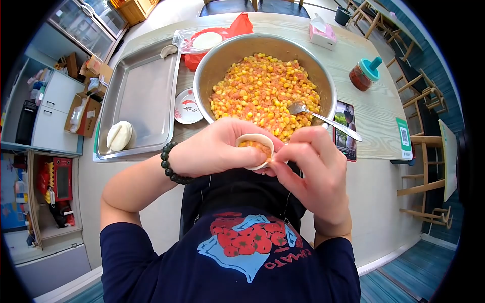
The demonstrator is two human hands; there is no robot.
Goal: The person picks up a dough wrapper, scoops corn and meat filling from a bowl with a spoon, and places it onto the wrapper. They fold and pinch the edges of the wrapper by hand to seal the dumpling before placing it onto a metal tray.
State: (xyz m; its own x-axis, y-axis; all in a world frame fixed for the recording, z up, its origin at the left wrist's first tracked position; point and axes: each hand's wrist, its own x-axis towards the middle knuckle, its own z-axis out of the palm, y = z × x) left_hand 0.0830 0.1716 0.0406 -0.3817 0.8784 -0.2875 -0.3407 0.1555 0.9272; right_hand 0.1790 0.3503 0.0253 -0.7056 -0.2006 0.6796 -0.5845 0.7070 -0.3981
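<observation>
My left hand (212,146), with a dark bead bracelet at the wrist, cups a round dumpling wrapper (252,137) in front of my chest. Orange-yellow filling sits inside the wrapper, with my left thumb across it. The fingers of my right hand (318,166) pinch the wrapper's right edge, where the dough is gathered. Just beyond my hands stands a large metal bowl (199,96) of corn and pinkish minced filling (268,91). A metal spoon (343,129) rests in it, its handle over the right rim.
A metal tray (141,91) on the left holds pale folded dough (119,136) and a dumpling (168,51). Nearby are a small plate (184,113) and a red bag (241,26) with white dough. Rightward lie a phone (345,126), a teal-lidded jar (362,76) and a tissue box (322,38).
</observation>
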